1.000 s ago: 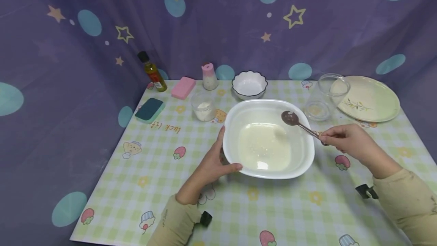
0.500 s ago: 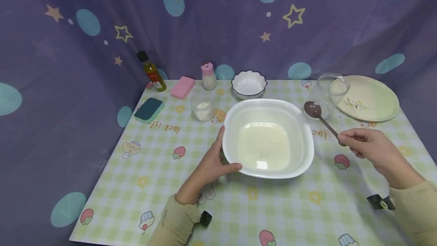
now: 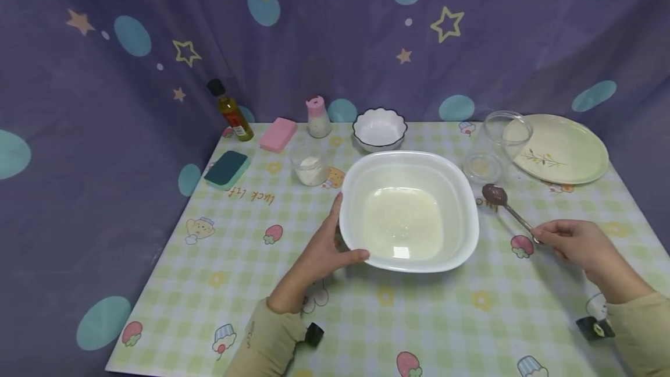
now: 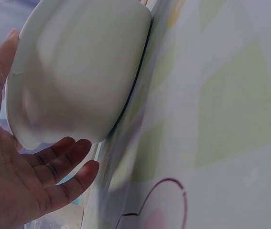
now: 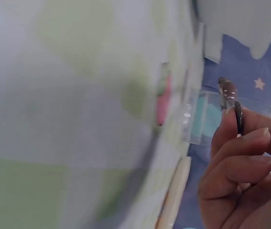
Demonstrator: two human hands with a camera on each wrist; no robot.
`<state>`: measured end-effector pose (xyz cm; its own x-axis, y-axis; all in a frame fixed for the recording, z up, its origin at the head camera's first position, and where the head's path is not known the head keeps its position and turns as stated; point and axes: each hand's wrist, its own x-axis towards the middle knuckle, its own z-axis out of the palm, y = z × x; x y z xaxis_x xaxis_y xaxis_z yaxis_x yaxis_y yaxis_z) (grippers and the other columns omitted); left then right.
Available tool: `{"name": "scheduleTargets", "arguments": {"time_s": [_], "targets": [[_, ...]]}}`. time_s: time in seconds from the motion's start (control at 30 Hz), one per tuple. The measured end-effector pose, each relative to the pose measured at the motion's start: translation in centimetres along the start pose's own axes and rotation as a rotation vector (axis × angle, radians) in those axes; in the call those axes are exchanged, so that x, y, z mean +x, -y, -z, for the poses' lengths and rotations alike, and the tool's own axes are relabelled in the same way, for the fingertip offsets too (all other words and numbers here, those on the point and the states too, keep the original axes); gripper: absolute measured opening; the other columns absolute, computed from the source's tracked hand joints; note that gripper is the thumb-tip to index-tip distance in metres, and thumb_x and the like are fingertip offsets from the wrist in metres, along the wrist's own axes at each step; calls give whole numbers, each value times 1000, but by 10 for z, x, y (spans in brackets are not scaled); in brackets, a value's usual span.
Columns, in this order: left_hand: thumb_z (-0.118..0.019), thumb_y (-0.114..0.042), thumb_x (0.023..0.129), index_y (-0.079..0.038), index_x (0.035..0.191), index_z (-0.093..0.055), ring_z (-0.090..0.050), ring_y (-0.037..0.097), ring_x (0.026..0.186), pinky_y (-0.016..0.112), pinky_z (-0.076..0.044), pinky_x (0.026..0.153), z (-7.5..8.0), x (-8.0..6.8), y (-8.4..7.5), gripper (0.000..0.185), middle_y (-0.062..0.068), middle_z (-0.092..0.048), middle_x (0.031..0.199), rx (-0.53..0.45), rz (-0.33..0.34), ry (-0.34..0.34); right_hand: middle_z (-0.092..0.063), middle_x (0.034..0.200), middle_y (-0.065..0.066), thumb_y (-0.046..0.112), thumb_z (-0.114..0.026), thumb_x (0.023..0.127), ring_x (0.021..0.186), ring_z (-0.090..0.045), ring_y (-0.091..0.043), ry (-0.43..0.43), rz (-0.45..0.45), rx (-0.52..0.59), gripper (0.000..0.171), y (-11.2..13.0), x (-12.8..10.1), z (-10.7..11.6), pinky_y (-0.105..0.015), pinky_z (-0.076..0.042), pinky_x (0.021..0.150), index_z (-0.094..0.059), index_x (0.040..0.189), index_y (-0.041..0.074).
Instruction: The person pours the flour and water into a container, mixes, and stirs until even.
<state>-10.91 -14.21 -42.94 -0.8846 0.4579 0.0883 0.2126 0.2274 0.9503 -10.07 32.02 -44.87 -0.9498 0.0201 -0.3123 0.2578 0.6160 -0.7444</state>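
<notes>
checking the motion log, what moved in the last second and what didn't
The right hand carried the spoon from above the big white bowl out over its right rim and down to the tablecloth beside it, still pinching the handle. The left hand stayed on the bowl's left edge; bowl and other items did not move.

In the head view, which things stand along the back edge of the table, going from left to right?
Oil bottle → pink sponge → pink-capped shaker → small scalloped bowl → glass bowl → plate.
</notes>
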Motion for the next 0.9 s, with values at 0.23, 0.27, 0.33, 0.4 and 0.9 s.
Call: {"name": "scheduleTargets", "arguments": {"time_s": [0.23,0.27,0.33,0.4,0.9], "targets": [[-83,-13,79,-16,157,7,-28,34,142,49,-27,111,0,2,3,119,10,-7,163,7,-25,-2,-63,78,0,34,-58,98,66,-45,-12,51,-7,-125,45,-11,4,-3,-28,-38,57,-68,103,-9],[-83,-13,78,-16,157,7,-28,34,142,49,-27,111,0,2,3,119,10,-7,163,9,-27,-2,-65,81,-1,34,-59,98,68,-45,-12,52,1,-149,43,-11,5,-3,-28,-37,58,-69,101,-8],[-83,-14,78,-17,157,6,-27,33,143,49,-26,112,0,2,3,119,10,-7,163,18,-25,-3,-69,84,-3,35,-62,96,70,-47,-13,45,17,-197,41,-12,7,-3,-28,-37,60,-70,98,-6],[-83,-14,78,-15,157,7,-25,31,144,48,-24,113,0,2,2,120,10,-7,163,30,-16,-3,-69,82,-3,36,-65,94,69,-48,-14,34,39,-269,38,-12,9,-3,-30,-36,60,-70,92,-2],[-68,-39,92,-21,158,-14,-53,24,107,45,-49,90,18,4,33,88,11,-42,133,226,34,-70,-70,84,-13,39,-65,92,68,-61,-28,-145,187,-494,35,7,15,-5,-38,-42,55,-73,90,5]]}}
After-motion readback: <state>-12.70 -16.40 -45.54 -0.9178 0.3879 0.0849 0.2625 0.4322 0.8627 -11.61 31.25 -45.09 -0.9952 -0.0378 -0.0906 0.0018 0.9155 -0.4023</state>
